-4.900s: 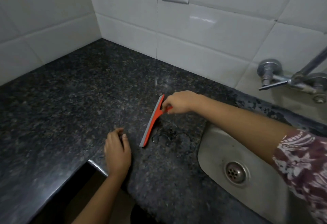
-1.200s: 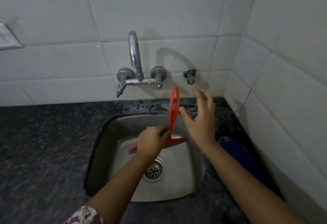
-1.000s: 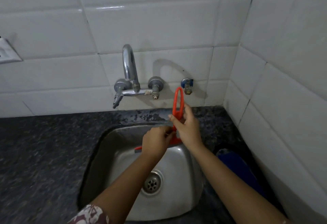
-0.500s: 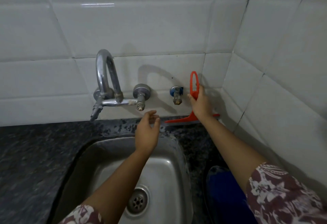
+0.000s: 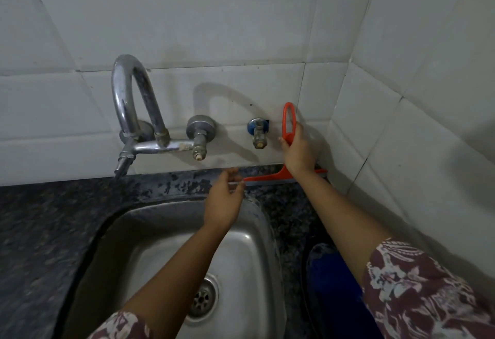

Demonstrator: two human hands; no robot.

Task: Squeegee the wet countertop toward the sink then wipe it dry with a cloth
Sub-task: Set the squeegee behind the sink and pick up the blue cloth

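An orange squeegee (image 5: 288,121) stands upright against the white wall tiles behind the steel sink (image 5: 171,253), its blade down on the dark granite countertop (image 5: 40,231). My right hand (image 5: 299,151) grips its loop handle. My left hand (image 5: 224,199) hovers over the sink's back rim with relaxed fingers, its fingertips near the left end of the blade, holding nothing. A blue cloth (image 5: 332,285) lies on the counter to the right of the sink, partly hidden by my right arm.
A chrome tap (image 5: 134,113) with a curved spout is mounted on the wall above the sink's left part. A small blue-capped valve (image 5: 257,132) sticks out just left of the squeegee. Tiled walls meet in a corner at the right.
My right hand has kept the squeegee standing against the back wall by the valve. My left hand has stayed open near the blade's left end. The view has shifted slightly.
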